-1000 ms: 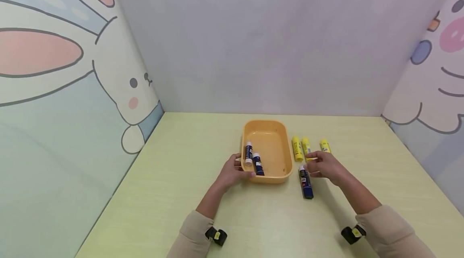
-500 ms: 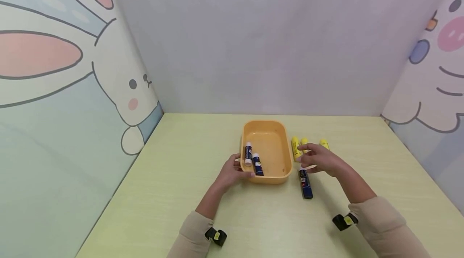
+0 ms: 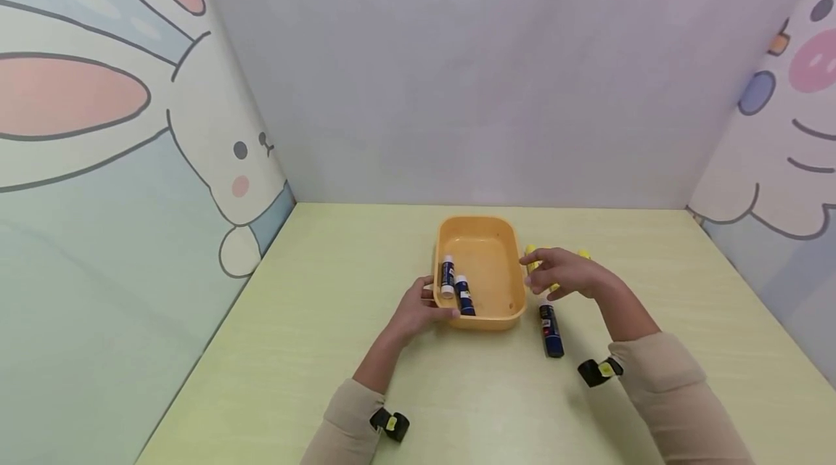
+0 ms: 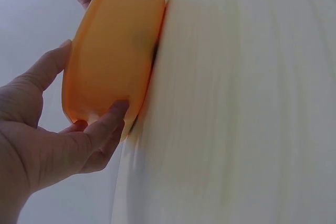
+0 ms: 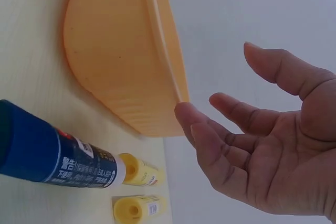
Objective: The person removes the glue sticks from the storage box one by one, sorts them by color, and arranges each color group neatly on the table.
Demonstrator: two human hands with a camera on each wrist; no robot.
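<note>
An orange plastic basin (image 3: pixel 486 273) stands on the table with two blue glue sticks (image 3: pixel 447 276) lying in its left part. My left hand (image 3: pixel 414 314) holds its near left corner, thumb at the rim and fingers against the outer wall (image 4: pixel 113 51). Beside the right rim hovers my right hand (image 3: pixel 567 273), fingers spread and slightly bent, holding nothing. Below that hand another blue glue stick (image 3: pixel 551 331) with a white cap lies on the table. Yellow glue sticks (image 5: pixel 139 171) lie farther back, partly hidden by the right hand in the head view.
The pale yellow table (image 3: pixel 353 254) meets a grey back wall (image 3: pixel 483 88). Side panels carry a cartoon rabbit (image 3: pixel 222 153) and a pink-nosed cartoon figure (image 3: pixel 777 138). A black band (image 3: pixel 390 424) sits on each sleeved wrist.
My right hand has moved left from above the yellow glue sticks to the basin's right rim, its fingers spreading. The left hand and basin stay put.
</note>
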